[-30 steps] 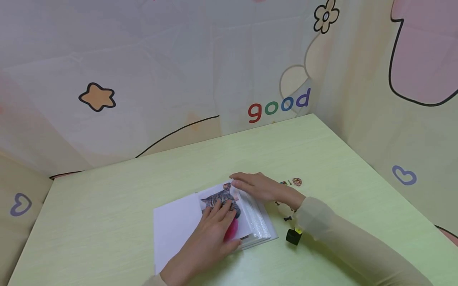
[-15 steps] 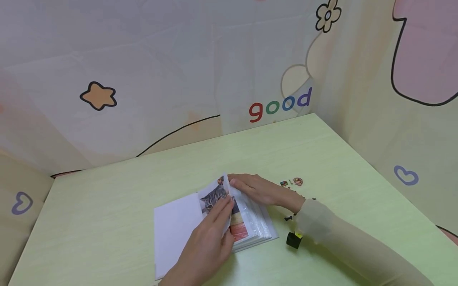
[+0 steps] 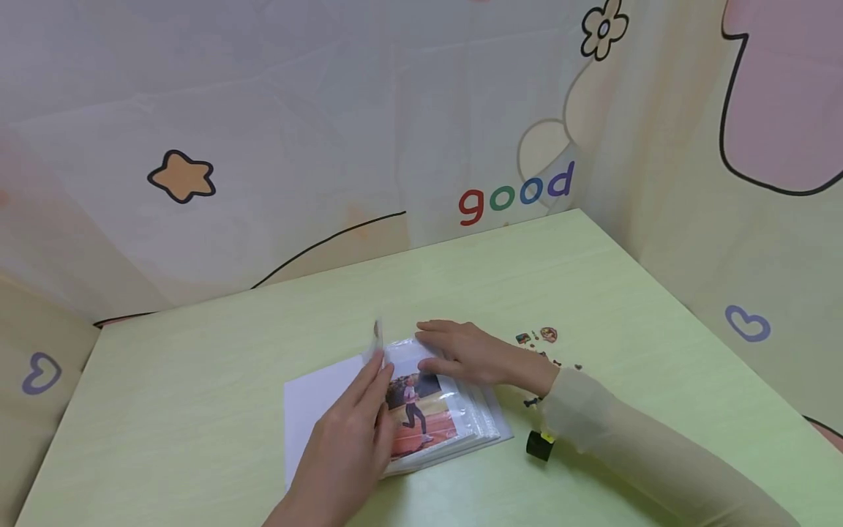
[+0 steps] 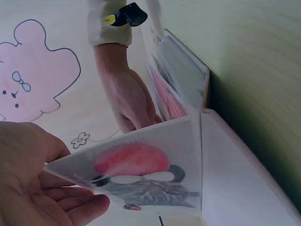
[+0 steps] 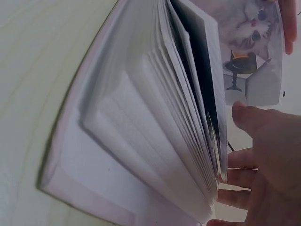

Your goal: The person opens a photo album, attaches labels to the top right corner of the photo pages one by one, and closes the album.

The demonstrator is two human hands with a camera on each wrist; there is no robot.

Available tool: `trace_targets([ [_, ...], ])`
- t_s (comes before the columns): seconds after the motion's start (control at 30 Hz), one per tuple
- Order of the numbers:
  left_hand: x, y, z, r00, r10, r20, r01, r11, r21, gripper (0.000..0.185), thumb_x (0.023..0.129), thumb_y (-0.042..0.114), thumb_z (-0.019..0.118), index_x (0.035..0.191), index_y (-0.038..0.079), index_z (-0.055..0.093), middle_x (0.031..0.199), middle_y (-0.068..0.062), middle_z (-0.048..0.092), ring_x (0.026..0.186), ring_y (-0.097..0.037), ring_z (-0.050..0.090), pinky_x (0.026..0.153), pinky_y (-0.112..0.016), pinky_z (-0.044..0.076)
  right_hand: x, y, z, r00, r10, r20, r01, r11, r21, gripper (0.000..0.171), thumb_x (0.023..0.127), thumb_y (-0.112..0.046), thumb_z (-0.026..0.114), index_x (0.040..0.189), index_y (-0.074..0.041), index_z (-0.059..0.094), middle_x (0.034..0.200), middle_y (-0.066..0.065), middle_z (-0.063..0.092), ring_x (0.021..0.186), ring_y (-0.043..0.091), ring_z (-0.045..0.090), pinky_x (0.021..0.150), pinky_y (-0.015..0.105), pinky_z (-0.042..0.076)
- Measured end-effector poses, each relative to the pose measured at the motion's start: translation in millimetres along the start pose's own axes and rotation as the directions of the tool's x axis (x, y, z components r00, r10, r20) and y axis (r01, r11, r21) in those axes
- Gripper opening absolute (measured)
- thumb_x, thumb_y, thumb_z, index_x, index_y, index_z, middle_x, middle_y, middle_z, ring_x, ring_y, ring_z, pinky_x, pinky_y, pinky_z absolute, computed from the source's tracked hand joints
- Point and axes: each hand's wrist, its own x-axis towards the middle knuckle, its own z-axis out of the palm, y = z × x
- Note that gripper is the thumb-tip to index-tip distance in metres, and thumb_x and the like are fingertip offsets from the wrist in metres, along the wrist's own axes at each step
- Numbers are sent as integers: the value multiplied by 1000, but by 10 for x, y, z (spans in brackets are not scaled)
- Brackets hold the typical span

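An open photo album (image 3: pixel 323 377) lies on the table, its blank white inner cover to the left. My left hand (image 3: pixel 342 435) holds a raised album page (image 4: pixel 141 165) between thumb and fingers; it stands nearly upright at the fold. On one side of that page is a tabby cat with something pink, on the other a pale cat (image 5: pixel 256 23). Beneath it shows a photo of a runner (image 3: pixel 413 410) in a clear sleeve. My right hand (image 3: pixel 467 351) rests at the album's far right edge, fingers fairly straight, thumb over the runner page.
Small colourful cut-outs, sticker-like (image 3: pixel 549 334), lie on the table (image 3: pixel 197 395) right of the album. A small black block (image 3: pixel 540 445) with a yellow part is beside the right sleeve. Printed fabric walls (image 3: pixel 296 146) border the table at the back and sides.
The cat page has lifted off the stack and swung left with my left hand, uncovering the runner photo. My right hand has stayed near the far edge, its thumb shifting slightly lower.
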Motion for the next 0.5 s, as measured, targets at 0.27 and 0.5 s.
trace_targets([
  [0.27, -24, -19, -104, 996, -75, 39, 75, 997, -4, 46, 91, -3, 67, 137, -4, 64, 154, -12, 52, 115, -29, 69, 82, -43, 60, -12, -29, -14, 1000, -1, 9, 2, 999, -32, 65, 105, -43, 57, 153, 0, 47, 161, 18, 40, 151, 36, 33, 117, 60, 30],
  [0.5, -10, -17, -175, 990, -115, 76, 116, 993, -4, 46, 91, -1, 68, 137, -3, 64, 155, -11, 50, 78, -14, 70, 64, -31, 54, -11, -34, -11, 1000, -5, 10, 6, 999, -38, 65, 106, -43, 56, 153, 1, 46, 160, 19, 42, 150, 37, 34, 117, 60, 31],
])
